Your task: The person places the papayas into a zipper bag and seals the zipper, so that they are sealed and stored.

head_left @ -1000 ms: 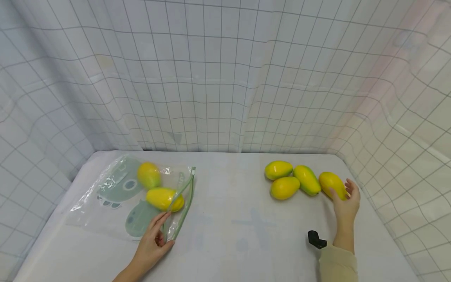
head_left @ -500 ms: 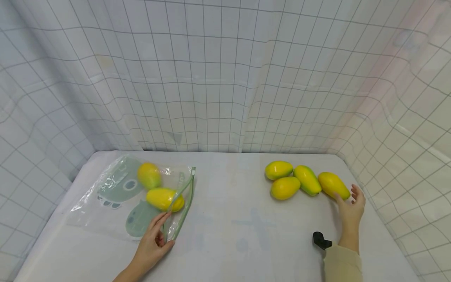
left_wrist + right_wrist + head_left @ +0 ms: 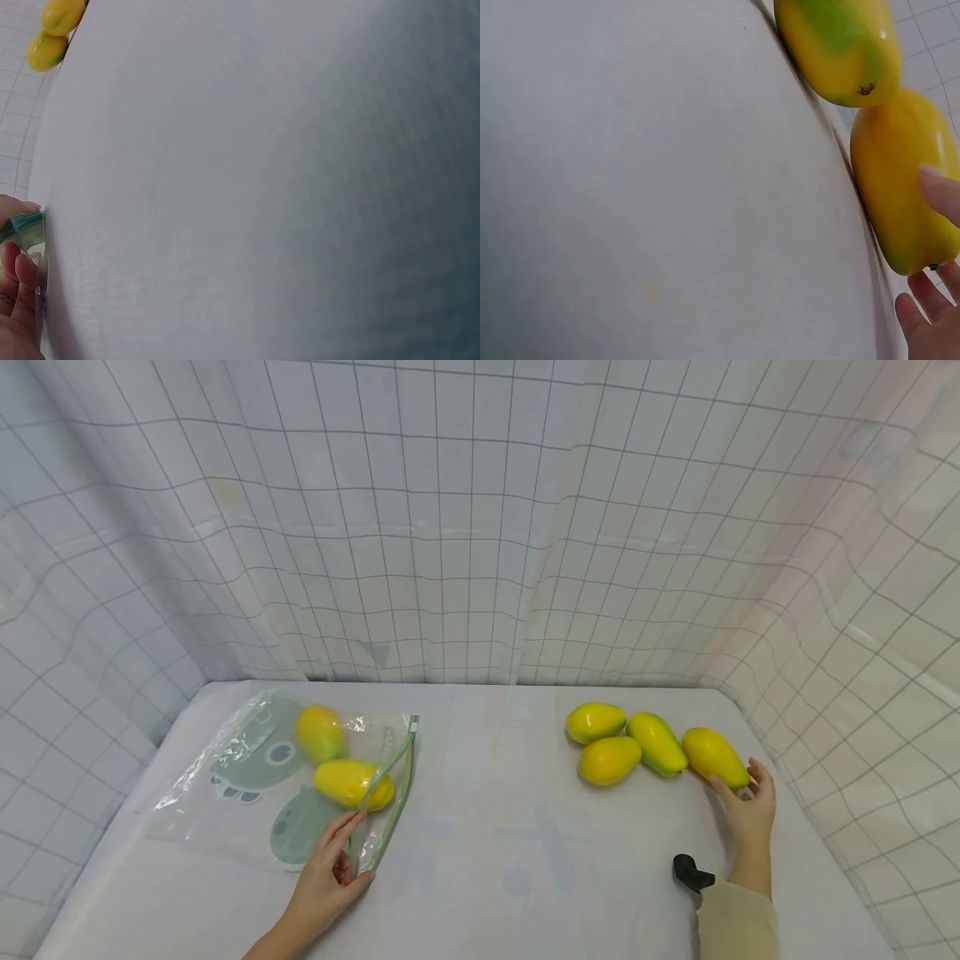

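In the head view, my left hand (image 3: 324, 875) pinches the open edge of a clear zip bag (image 3: 390, 827) with green cartoon prints. Two papayas show inside it, an orange-yellow papaya (image 3: 320, 733) and a yellow papaya (image 3: 348, 783). The left wrist view catches green zip edging (image 3: 28, 229) between thumb and fingers. On the right, my right hand (image 3: 750, 806) is at the near end of the rightmost papaya (image 3: 712, 756). In the right wrist view its thumb lies over the papaya (image 3: 900, 180), with loosely spread fingers (image 3: 928, 296) by the stem end; firm contact is unclear.
Left of that papaya lie a yellow-green papaya (image 3: 657, 743), another papaya (image 3: 596, 722) and a yellow papaya (image 3: 610, 761), close together. All rest on a white-covered table (image 3: 480, 877). Grid-patterned curtains (image 3: 472, 568) surround its back and sides. A black device (image 3: 692, 873) sits at my right wrist.
My right hand first shifted right, off the side of the rightmost papaya, and now its fingers come in closer around the near end. My left hand and the bag stay put.
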`<action>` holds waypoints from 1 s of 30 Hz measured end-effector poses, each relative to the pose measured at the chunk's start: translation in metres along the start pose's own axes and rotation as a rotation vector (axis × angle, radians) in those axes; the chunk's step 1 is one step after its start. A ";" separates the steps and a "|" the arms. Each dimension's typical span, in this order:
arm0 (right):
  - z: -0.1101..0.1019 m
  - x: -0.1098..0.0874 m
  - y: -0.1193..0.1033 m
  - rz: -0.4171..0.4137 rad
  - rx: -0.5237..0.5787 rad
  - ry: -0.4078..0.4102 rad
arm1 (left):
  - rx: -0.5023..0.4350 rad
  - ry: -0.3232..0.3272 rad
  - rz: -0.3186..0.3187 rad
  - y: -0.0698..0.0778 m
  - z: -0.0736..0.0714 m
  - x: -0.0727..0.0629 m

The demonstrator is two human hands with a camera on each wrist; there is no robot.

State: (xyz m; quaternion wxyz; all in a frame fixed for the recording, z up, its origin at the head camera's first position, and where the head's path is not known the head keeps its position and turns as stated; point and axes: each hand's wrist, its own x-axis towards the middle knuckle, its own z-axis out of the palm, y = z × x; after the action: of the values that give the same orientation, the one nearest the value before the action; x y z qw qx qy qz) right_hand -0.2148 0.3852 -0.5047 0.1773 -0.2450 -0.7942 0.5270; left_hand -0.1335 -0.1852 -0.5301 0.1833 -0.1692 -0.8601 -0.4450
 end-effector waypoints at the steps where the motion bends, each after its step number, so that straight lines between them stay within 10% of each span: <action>1: 0.000 0.000 0.000 0.009 -0.002 -0.009 | 0.002 0.000 -0.003 0.000 0.000 0.000; 30: 0.009 -0.003 -0.006 0.087 0.013 0.059 | 0.000 -0.009 -0.036 0.000 0.000 0.000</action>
State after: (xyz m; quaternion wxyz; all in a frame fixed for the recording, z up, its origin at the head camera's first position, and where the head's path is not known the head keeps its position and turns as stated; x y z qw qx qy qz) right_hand -0.2188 0.3751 -0.5027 0.1791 -0.2937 -0.7737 0.5321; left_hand -0.1337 -0.1852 -0.5294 0.1714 -0.1554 -0.8638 -0.4475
